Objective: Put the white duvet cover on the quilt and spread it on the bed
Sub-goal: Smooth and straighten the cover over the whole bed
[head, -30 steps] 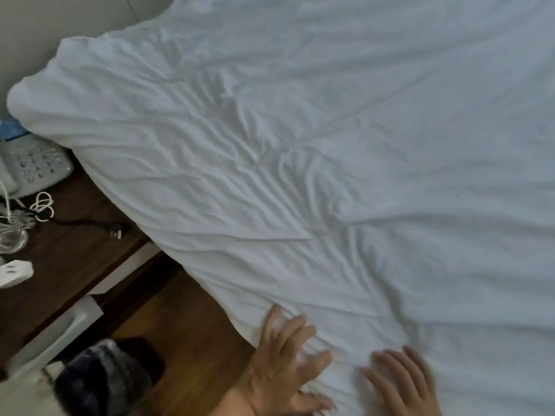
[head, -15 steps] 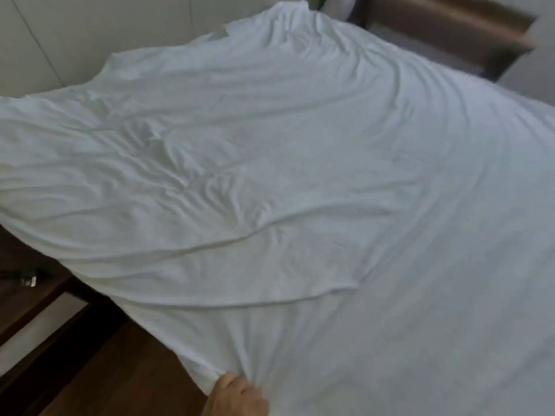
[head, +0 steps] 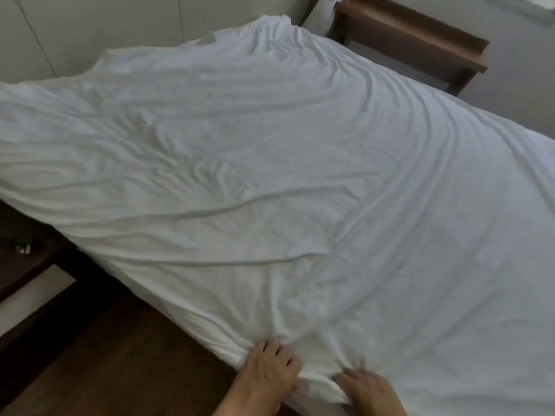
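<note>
From the head view, the white cover (head: pixel 270 175) lies spread over the bed (head: pixel 168 298), reaching from the wall side to the near edge. At this near edge both hands work on it. The left hand (head: pixel 268 372) grips a bunch of the cloth, its fingers (head: pixel 277 351) curled into the folds. The right hand (head: pixel 371 391) holds the hem just beside it, with the fingers bent over the edge; how firmly they close I cannot tell.

The cover looks soft, thin and light, a matte cotton-like cloth. Long wrinkles run from the hands toward the far corner, so it probably follows a pull easily. It seems limp and not slippery. I think the best place to take hold is the hem or a corner, with a full pinch. A dark wooden bench (head: pixel 18 265) stands at the left, the floor (head: pixel 120 370) is brown wood.
</note>
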